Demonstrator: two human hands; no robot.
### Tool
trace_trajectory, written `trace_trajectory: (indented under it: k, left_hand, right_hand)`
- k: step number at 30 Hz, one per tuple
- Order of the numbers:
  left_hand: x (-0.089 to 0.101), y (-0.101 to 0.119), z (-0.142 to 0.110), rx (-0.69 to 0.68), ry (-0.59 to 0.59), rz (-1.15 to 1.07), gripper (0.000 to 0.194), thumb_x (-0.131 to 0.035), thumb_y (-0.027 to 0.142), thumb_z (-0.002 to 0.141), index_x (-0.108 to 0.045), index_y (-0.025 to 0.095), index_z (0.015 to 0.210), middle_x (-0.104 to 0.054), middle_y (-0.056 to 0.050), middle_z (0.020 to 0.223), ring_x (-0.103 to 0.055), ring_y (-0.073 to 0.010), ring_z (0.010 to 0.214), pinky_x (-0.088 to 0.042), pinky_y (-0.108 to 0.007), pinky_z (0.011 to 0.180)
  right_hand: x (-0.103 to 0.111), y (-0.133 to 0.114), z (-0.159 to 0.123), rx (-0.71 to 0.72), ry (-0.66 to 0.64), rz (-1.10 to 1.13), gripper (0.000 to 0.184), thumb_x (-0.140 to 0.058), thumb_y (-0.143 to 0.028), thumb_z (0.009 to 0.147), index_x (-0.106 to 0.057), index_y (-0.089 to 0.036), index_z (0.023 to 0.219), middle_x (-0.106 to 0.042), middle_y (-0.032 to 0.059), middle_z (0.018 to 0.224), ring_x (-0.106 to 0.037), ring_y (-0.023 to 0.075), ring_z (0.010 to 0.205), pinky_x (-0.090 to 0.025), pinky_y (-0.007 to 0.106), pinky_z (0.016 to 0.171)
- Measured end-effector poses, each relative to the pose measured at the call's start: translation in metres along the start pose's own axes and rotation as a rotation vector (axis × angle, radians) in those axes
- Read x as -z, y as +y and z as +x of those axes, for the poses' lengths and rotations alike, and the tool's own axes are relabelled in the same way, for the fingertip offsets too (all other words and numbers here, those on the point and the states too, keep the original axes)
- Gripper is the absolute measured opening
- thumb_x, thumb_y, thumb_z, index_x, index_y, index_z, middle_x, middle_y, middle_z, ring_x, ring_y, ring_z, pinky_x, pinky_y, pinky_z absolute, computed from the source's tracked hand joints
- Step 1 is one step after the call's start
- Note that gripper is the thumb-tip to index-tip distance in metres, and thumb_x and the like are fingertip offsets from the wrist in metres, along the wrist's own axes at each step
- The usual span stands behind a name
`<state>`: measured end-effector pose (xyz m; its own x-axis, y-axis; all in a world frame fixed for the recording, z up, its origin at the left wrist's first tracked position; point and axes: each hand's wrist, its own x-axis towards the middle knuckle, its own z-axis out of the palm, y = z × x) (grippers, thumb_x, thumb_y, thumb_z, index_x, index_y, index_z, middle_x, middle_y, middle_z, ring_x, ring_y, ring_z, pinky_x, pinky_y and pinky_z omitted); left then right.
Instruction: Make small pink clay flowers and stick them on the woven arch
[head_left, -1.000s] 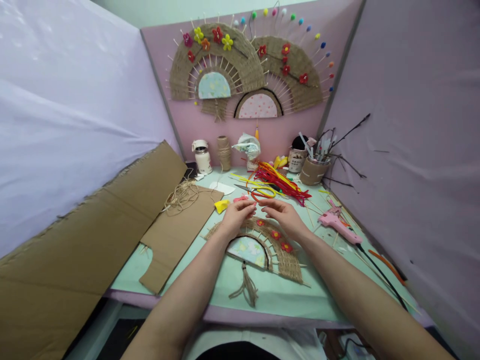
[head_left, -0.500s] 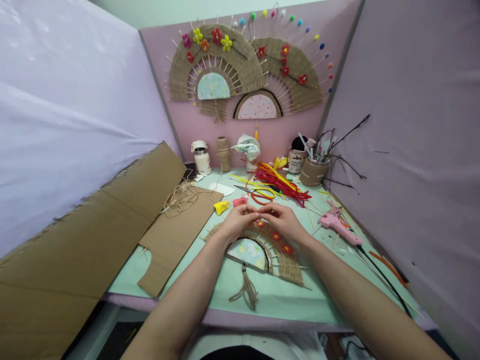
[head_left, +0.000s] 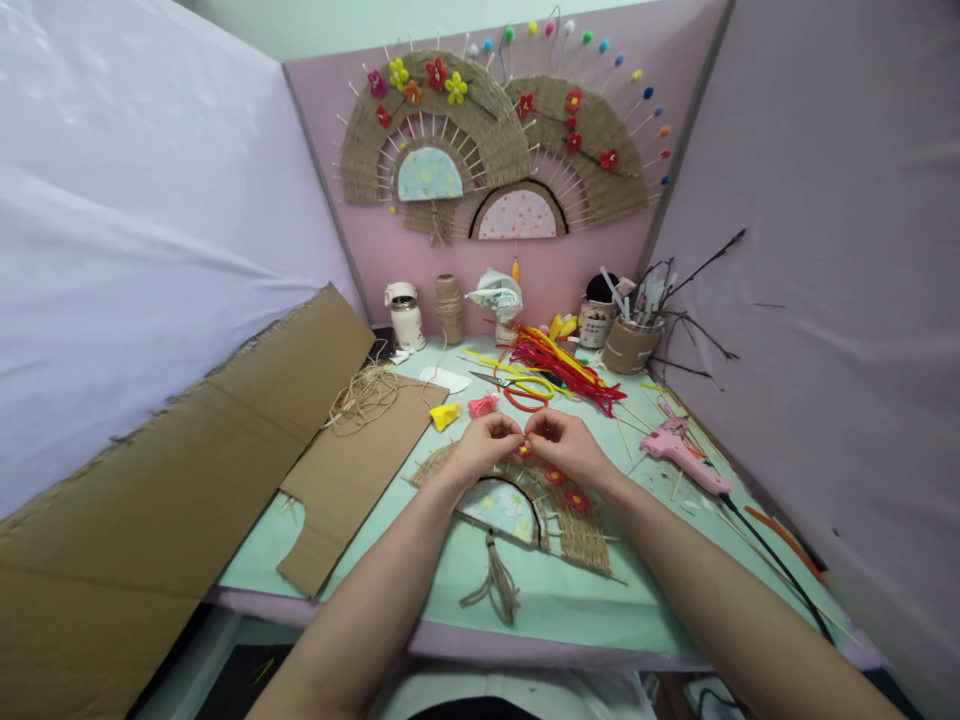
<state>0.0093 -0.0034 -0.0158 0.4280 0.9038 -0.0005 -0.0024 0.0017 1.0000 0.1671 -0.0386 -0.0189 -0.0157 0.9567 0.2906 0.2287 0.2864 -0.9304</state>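
My left hand [head_left: 491, 440] and my right hand [head_left: 561, 443] hover close together above the upper part of a woven twine fan [head_left: 589, 535]. Both are pinched at the fingertips, and whatever lies between them is too small to make out. Red flowers with yellow centres [head_left: 554, 475] are on the fan's weave, one right below my fingertips. A pale floral half-circle [head_left: 501, 508] with a black edge forms the fan's base, and a twine tassel [head_left: 491, 585] hangs from it. My left hand and forearm cover part of the fan's left side.
Scissors [head_left: 536, 385] and red and yellow pipe cleaners [head_left: 566, 365] lie beyond my hands. A pink glue gun [head_left: 686, 460] is at the right. Cardboard [head_left: 367, 470] with loose twine [head_left: 365, 395] lies left. Jars, a twine spool [head_left: 448, 310] and a twig pot [head_left: 630, 345] line the back.
My fingertips have drawn slightly apart and a little lower, showing a small gap between the hands. The whole view has shifted slightly; the fan stays in place on the table.
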Motion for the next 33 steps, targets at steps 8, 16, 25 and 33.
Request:
trace_trajectory:
  k: [8, 16, 25, 33]
  left_hand:
    - [0.014, 0.009, 0.005, 0.04, 0.091, -0.408, 0.03, -0.076, 0.019, 0.064, -0.068, 0.013, 0.092, -0.06, 0.001, 0.071, -0.051, -0.0045, 0.061, -0.039, -0.015, 0.055]
    - [0.024, 0.008, 0.008, 0.095, 0.019, -0.628, 0.026, -0.082, 0.02, 0.065, -0.067, 0.007, 0.081, -0.058, -0.001, 0.074, -0.05, -0.0018, 0.061, -0.041, -0.01, 0.053]
    - [0.024, 0.012, 0.007, 0.131, -0.035, -0.703, 0.045, -0.076, 0.047, 0.069, -0.048, 0.013, 0.06, -0.038, 0.006, 0.054, -0.034, -0.0007, 0.044, -0.024, -0.01, 0.036]
    - [0.022, 0.008, 0.007, 0.09, 0.002, -0.662, 0.042, -0.081, 0.044, 0.064, -0.055, 0.011, 0.067, -0.047, 0.005, 0.058, -0.039, -0.0001, 0.047, -0.033, -0.01, 0.042]
  right_hand:
    - [0.039, 0.015, 0.025, -0.215, 0.341, 0.476, 0.026, -0.079, -0.036, 0.058, -0.063, -0.023, 0.074, -0.067, 0.0018, 0.08, -0.06, 0.0168, 0.075, -0.05, 0.032, 0.069]
    - [0.052, 0.036, 0.031, -0.234, 0.316, 0.18, 0.035, -0.076, -0.045, 0.06, -0.067, -0.02, 0.081, -0.068, 0.0032, 0.078, -0.059, 0.0154, 0.07, -0.049, 0.031, 0.067]
    - [0.031, 0.045, 0.024, 0.001, 0.145, -0.302, 0.016, -0.061, -0.034, 0.072, -0.067, -0.019, 0.072, -0.069, 0.0032, 0.075, -0.059, 0.0181, 0.07, -0.044, 0.032, 0.07]
    - [0.026, 0.042, 0.021, 0.051, 0.13, -0.375, 0.016, -0.057, -0.034, 0.077, -0.064, -0.021, 0.073, -0.068, 0.0028, 0.075, -0.056, 0.0179, 0.068, -0.043, 0.031, 0.068]
